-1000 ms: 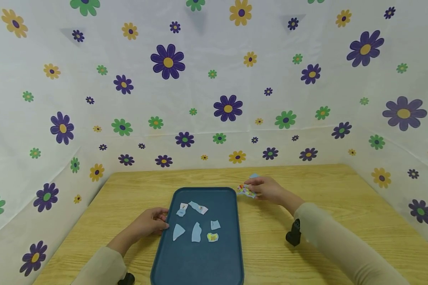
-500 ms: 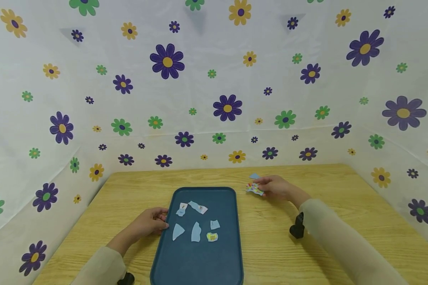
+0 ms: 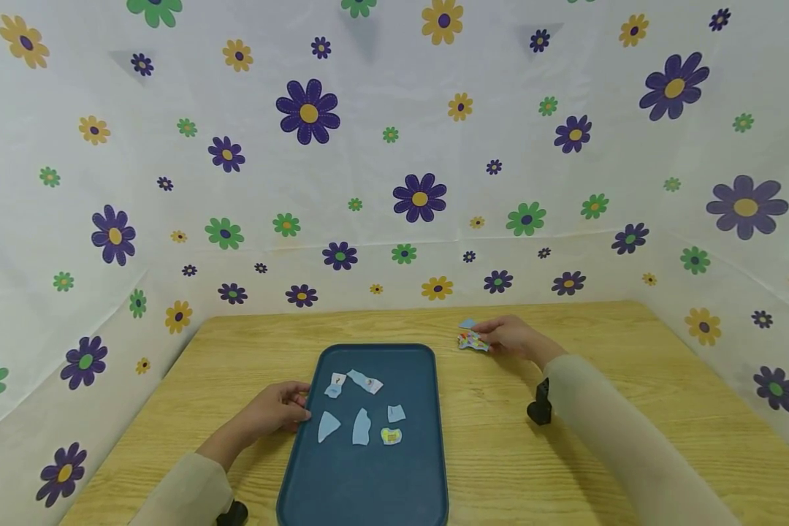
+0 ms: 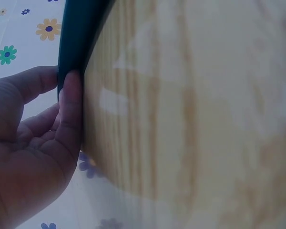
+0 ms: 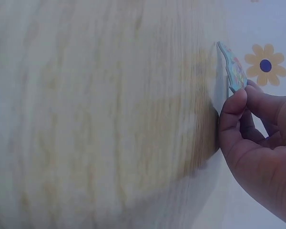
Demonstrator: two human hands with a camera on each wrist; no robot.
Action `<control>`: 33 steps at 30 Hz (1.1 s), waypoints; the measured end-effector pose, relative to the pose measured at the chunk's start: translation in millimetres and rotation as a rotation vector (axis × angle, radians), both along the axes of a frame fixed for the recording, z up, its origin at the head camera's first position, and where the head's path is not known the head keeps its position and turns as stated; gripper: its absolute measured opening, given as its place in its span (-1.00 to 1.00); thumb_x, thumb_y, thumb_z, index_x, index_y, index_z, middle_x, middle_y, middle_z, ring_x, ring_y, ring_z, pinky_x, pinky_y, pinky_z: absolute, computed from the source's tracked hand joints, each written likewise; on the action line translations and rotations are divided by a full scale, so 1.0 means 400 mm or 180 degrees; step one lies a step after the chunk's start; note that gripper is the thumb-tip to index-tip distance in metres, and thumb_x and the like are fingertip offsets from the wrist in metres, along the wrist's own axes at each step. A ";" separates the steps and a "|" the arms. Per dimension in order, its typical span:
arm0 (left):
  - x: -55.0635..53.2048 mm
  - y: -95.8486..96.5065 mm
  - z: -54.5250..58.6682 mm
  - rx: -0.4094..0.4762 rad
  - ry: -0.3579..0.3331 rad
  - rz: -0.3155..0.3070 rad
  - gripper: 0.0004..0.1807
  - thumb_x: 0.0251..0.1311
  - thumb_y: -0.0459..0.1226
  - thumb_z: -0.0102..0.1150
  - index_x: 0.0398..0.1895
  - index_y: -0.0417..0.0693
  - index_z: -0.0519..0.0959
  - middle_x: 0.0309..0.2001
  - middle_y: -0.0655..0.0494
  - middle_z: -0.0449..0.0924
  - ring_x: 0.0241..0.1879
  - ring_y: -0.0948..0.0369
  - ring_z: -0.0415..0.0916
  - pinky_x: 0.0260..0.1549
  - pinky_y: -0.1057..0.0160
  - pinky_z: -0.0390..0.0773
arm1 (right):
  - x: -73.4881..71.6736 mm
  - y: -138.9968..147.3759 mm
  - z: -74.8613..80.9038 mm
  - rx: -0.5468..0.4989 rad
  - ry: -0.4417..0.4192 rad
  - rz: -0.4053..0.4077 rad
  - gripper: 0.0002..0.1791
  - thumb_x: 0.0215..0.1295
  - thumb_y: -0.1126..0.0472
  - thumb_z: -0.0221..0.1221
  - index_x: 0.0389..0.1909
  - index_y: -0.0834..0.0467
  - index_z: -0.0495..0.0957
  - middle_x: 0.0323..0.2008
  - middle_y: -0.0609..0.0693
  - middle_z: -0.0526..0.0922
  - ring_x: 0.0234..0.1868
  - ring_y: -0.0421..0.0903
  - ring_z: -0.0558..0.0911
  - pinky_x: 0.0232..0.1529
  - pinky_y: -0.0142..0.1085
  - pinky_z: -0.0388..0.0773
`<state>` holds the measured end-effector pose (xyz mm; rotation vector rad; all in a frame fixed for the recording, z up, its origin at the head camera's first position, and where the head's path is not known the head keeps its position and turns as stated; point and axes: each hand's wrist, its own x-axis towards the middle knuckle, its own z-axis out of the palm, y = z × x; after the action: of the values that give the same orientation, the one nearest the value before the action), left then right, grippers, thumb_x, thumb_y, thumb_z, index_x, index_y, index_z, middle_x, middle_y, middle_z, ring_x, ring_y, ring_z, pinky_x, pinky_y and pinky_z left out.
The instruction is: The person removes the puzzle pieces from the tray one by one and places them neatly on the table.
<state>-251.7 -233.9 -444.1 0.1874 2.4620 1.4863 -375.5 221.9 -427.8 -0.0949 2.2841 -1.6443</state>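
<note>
My right hand pinches a multicoloured, irregular puzzle piece between thumb and fingers, low over the table to the right of the tray. The right wrist view shows the piece thin and tilted up from the fingertips. Just behind it lies a light blue piece, partly hidden by the hand. My left hand grips the left rim of a dark blue tray; in the left wrist view, fingers lie on both sides of the tray edge. Several flat pieces lie on the tray, among them a yellow-patterned piece and a pale blue triangular piece.
The wooden table extends on both sides of the tray. A white flower-patterned cloth hangs behind the table and along its sides. Black wrist devices sit at both cuffs, such as the right device.
My right hand has moved right and slightly back, away from the tray's corner, carrying the multicoloured puzzle piece. The left hand, tray and pieces on it stay put.
</note>
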 end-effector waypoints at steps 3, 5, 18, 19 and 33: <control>-0.002 0.000 0.000 -0.0007 -0.0017 0.0019 -0.42 0.11 -0.44 0.27 0.24 -0.37 0.39 -0.28 -0.03 0.43 -0.30 0.11 0.44 -0.35 0.17 0.58 | -0.007 -0.003 0.001 0.0035 0.0015 -0.0010 -0.65 0.39 0.45 0.04 0.16 0.43 0.47 -0.11 0.14 0.56 -0.45 -0.21 0.48 -0.40 -0.42 0.47; -0.002 0.000 0.000 -0.0001 -0.0032 0.0035 -0.42 0.11 -0.44 0.27 0.24 -0.36 0.39 -0.28 -0.03 0.43 -0.30 0.11 0.43 -0.35 0.17 0.58 | -0.009 -0.005 0.003 0.0101 0.0051 -0.0010 -0.66 0.39 0.45 0.04 0.15 0.43 0.48 -0.13 0.14 0.57 -0.44 -0.21 0.48 -0.40 -0.41 0.47; -0.005 0.001 -0.002 0.0013 -0.0039 0.0022 -0.43 0.11 -0.45 0.26 0.23 -0.37 0.39 -0.28 -0.03 0.42 -0.29 0.11 0.43 -0.34 0.16 0.58 | -0.016 -0.015 0.006 0.0632 0.0335 -0.0058 -0.68 0.37 0.43 0.06 0.10 0.40 0.53 0.08 0.26 0.52 -0.38 -0.19 0.47 -0.39 -0.37 0.49; -0.004 0.001 -0.002 0.0008 -0.0040 0.0025 -0.42 0.10 -0.45 0.26 0.23 -0.37 0.39 -0.28 -0.03 0.42 -0.29 0.10 0.43 -0.34 0.16 0.58 | -0.019 -0.015 0.003 0.0654 0.0345 -0.0080 -0.69 0.37 0.44 0.07 0.10 0.39 0.54 0.09 0.27 0.52 -0.37 -0.19 0.47 -0.39 -0.37 0.49; 0.001 0.002 0.000 -0.0003 -0.0018 0.0013 -0.41 0.09 -0.46 0.27 0.24 -0.41 0.37 -0.28 -0.03 0.43 -0.31 0.11 0.43 -0.36 0.15 0.58 | -0.025 -0.016 -0.006 0.0832 0.0491 -0.0156 -0.71 0.34 0.43 0.11 0.04 0.36 0.60 0.10 0.28 0.53 -0.25 -0.10 0.52 -0.33 -0.33 0.52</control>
<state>-251.2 -233.0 -444.0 0.1779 2.4600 1.4854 -385.5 215.6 -430.1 -0.1086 2.6160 -1.3883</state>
